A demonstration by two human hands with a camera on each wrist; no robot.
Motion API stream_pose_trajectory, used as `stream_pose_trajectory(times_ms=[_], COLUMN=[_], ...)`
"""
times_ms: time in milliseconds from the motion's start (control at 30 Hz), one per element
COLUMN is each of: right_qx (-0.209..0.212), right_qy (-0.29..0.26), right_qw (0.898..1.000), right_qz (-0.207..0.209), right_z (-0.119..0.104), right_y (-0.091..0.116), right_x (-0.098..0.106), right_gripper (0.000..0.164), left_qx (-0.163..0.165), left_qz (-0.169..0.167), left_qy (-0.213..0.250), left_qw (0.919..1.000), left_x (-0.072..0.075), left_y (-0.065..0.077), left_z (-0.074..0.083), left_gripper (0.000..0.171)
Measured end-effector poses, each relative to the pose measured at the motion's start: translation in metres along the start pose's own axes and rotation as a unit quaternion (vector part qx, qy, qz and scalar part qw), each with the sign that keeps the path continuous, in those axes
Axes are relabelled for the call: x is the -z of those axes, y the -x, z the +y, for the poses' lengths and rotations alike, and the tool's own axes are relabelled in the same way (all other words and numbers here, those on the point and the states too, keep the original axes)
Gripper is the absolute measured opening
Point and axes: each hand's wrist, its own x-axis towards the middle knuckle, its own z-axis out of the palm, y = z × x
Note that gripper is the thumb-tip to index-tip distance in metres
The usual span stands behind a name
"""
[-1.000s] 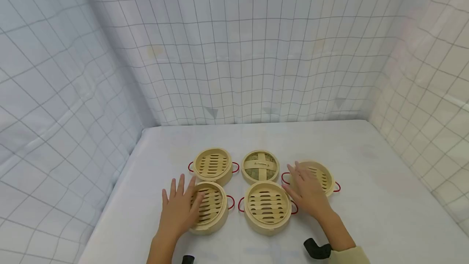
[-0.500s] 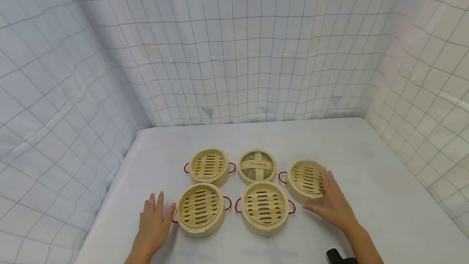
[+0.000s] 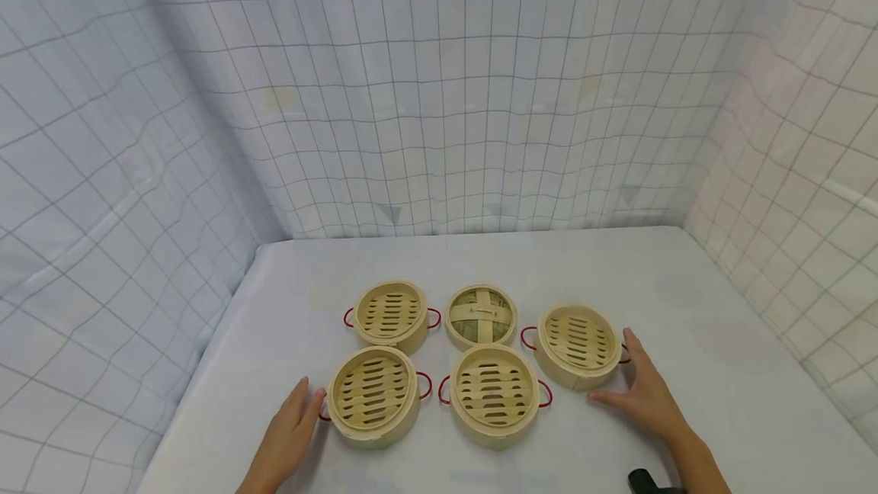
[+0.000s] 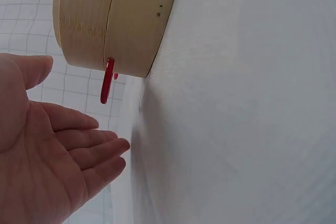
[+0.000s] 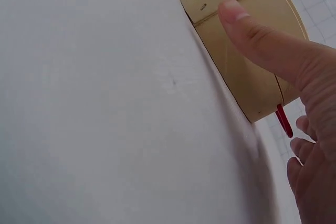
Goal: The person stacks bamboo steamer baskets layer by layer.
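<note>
My left hand [image 3: 284, 433] lies beside the front-left bamboo steamer basket [image 3: 373, 395], its fingers straight and close to the red handle [image 4: 107, 81]. In the left wrist view the palm faces the basket and holds nothing. At the right, my right hand [image 3: 645, 395] stands with spread thumb and fingers around the outer side of the right bamboo steamer basket [image 3: 579, 345]. The right wrist view shows the thumb across that basket's wall [image 5: 252, 72], while the other fingers are near its red handle [image 5: 284, 121].
Between these two stands another slatted steamer basket [image 3: 497, 395] with red handles. Behind are a further slatted basket [image 3: 391, 315] and a round basket with a woven lid [image 3: 482, 316]. All rest on a white-covered table [image 3: 507, 261], with gridded white curtains [image 3: 480, 97] around.
Both hands have come off the tops of the baskets and moved outward. The left drew back to the left side of its basket; the right moved right and toward the body.
</note>
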Motion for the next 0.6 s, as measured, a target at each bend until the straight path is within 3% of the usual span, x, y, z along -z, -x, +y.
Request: stream_pose_trajectory(times_ms=[367, 600], right_qx=[0.013, 0.038], right_qy=[-0.086, -0.100], right_qw=[0.996, 0.994], right_qz=[-0.008, 0.015], right_z=[0.013, -0.007], right_y=[-0.006, -0.006], right_x=[-0.009, -0.006], right_gripper=[0.111, 0.106], left_qx=[-0.010, -0.008], left_qz=[0.015, 0.017], left_qy=[0.047, 0.137], left_qw=[0.9987, 0.9904], left_x=[-0.006, -0.008], left_y=[-0.001, -0.003], left_z=[0.005, 0.006], left_gripper=[0.075, 0.069])
